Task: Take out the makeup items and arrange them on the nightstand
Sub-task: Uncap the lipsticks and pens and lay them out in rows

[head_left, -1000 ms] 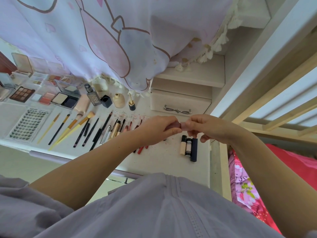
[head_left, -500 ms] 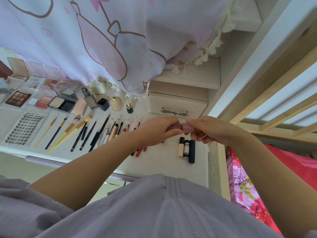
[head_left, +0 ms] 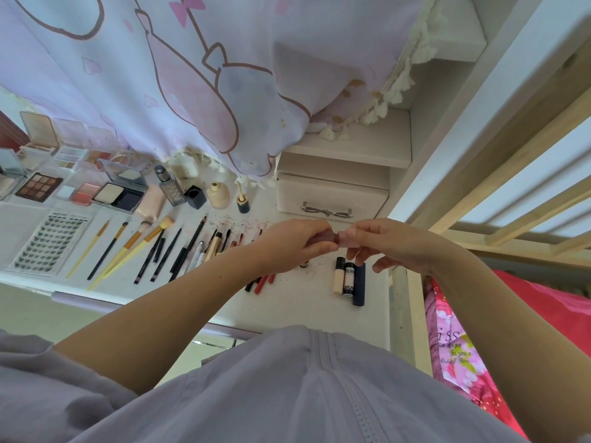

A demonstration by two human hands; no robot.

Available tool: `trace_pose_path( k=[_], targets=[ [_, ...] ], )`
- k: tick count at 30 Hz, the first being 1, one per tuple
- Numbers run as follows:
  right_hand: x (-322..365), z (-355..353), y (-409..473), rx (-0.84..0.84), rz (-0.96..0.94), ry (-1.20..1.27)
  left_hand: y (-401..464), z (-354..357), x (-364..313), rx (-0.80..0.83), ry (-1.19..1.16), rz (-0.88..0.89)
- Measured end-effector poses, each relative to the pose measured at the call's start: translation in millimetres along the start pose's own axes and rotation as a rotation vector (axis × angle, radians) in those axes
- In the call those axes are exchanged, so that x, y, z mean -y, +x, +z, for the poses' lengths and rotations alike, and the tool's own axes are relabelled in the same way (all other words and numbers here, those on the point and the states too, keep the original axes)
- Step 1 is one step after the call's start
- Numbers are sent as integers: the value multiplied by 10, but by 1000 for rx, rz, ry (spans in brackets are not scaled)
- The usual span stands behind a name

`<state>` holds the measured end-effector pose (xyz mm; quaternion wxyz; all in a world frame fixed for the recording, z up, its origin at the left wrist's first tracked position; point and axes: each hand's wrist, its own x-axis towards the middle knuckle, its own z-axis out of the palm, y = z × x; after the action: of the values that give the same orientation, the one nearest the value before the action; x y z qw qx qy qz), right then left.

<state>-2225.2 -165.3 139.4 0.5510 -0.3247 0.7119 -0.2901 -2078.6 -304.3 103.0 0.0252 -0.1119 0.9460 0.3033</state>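
Note:
My left hand and my right hand meet above the white nightstand top. Between them is a small reddish-brown lip product; the left grips its dark body, the right pinches its pale pink cap end. Below the hands lie three upright tubes side by side. Red lip pencils poke out under my left wrist. To the left, brushes and pencils lie in a row, with palettes and small bottles behind them.
A lash card lies at the far left. A small white drawer box with a bow handle stands behind the hands, under a hanging pink cartoon curtain. A wooden bed rail and red floral bedding are at right.
Both hands stay joined on the lip product in about the same spot; the pale cap and dark body now show a little more apart. The view shifted slightly.

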Motion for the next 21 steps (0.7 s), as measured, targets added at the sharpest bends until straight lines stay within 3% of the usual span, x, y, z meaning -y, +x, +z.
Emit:
trace_pose_path(
  k=[16,21],
  targets=[
    [-67,5,17,40,-46,-67,-20,21,-26,24,36,11],
    [-46,10,8,43,36,-40,-26,18,-29,24,51,18]
  ],
)
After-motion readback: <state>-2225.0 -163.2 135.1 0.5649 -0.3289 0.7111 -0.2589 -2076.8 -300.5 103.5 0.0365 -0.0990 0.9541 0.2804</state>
